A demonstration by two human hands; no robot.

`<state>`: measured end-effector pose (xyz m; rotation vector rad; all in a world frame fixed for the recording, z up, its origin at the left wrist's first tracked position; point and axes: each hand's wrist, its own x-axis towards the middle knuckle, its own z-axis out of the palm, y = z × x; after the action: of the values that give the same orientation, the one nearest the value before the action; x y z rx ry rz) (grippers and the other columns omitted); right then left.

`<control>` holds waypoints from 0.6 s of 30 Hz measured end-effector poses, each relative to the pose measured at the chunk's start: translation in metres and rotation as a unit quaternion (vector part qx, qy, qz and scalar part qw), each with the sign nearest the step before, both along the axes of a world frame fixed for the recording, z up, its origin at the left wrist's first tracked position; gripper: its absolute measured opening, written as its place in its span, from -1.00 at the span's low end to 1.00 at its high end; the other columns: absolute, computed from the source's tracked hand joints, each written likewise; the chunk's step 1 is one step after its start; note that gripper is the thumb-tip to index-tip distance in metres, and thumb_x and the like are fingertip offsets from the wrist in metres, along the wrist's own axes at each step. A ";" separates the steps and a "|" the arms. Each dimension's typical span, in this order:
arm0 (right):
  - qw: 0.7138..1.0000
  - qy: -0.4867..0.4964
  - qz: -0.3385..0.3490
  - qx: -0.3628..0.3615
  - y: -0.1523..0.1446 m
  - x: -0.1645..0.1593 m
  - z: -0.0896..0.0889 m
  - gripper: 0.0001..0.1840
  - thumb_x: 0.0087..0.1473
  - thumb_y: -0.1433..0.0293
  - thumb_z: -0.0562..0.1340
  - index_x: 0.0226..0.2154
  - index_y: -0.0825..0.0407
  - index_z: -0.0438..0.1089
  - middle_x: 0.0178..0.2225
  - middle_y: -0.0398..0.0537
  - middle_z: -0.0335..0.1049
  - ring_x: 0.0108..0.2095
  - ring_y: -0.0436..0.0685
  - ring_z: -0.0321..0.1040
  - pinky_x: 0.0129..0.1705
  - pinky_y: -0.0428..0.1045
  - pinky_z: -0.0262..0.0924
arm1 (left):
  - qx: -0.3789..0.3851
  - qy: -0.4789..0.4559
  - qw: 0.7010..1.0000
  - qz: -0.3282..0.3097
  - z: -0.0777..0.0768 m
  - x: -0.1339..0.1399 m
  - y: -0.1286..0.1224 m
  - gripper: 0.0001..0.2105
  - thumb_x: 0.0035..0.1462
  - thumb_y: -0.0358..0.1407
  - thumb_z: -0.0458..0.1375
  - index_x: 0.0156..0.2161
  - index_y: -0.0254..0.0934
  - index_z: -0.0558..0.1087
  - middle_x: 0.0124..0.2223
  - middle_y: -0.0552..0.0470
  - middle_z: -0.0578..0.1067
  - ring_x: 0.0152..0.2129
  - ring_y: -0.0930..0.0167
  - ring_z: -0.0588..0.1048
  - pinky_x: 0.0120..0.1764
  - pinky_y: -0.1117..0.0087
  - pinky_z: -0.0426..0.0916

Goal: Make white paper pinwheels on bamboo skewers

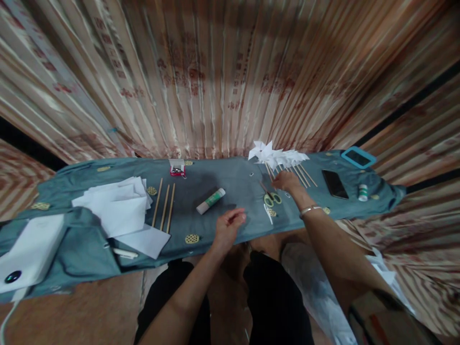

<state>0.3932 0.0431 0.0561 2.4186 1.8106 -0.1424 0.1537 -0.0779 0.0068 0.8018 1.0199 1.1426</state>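
Observation:
My right hand (285, 181) reaches to the far side of the cloth-covered table, its fingers closed around the stick of a white paper pinwheel (261, 152). Beside it, several more pinwheels (293, 157) lie in a row, heads to the back and sticks toward me. Just left of that hand lie green-handled scissors (272, 199), with a white paper strip (268, 214) in front. My left hand (227, 227) hovers over the front edge, fingers curled together with nothing visible in them. Nearest to it is a glue stick (211, 201) lying on its side.
To the left are three wooden sticks (165, 207), a pile of white paper (124, 211), a white pen (124, 253) and a white power bank (30, 251). A small red box (177, 168) sits behind. A phone (335, 184), a blue-framed device (358, 157) and a small tube (362, 192) lie right.

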 end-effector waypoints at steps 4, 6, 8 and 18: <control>0.998 -0.010 -0.027 -0.049 0.012 0.011 -0.006 -0.72 -0.03 0.34 0.30 -0.25 0.16 0.52 -0.24 0.21 0.53 -0.15 0.28 0.48 -0.15 0.04 0.32 | 0.002 -0.004 1.000 -0.003 0.001 -0.006 0.000 -0.71 -0.28 -0.18 0.38 -0.39 -0.30 0.60 -0.44 0.02 0.54 -0.56 0.48 0.43 -0.38 0.42 0.37; 0.997 -0.012 -0.030 -0.065 0.018 0.013 -0.008 -0.75 -0.04 0.34 0.31 -0.30 0.15 0.52 -0.26 0.19 0.54 -0.17 0.28 0.48 -0.17 0.04 0.32 | 0.004 -0.012 1.000 -0.004 0.001 -0.008 0.000 -0.70 -0.29 -0.18 0.39 -0.39 -0.31 0.60 -0.44 0.02 0.52 -0.56 0.48 0.43 -0.39 0.42 0.36; 0.996 -0.016 -0.031 -0.076 0.022 0.014 -0.011 -0.77 -0.06 0.34 0.32 -0.33 0.15 0.52 -0.26 0.19 0.53 -0.17 0.29 0.48 -0.17 0.04 0.32 | 0.005 -0.021 1.000 -0.005 0.001 -0.009 -0.001 -0.70 -0.29 -0.18 0.39 -0.38 -0.31 0.60 -0.44 0.03 0.52 -0.55 0.49 0.43 -0.38 0.42 0.36; 0.995 -0.024 -0.023 -0.099 0.032 0.019 -0.024 -0.79 -0.07 0.37 0.31 -0.34 0.16 0.52 -0.31 0.17 0.52 -0.19 0.27 0.47 -0.17 0.05 0.31 | 0.000 -0.033 0.999 -0.008 0.004 -0.010 -0.004 -0.72 -0.27 -0.20 0.40 -0.38 -0.30 0.61 -0.45 0.04 0.49 -0.55 0.50 0.40 -0.40 0.45 0.32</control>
<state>0.4127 0.0747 0.0317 2.3072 1.6368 -0.2538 0.1434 -0.0814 0.0112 0.7663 0.9580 1.1485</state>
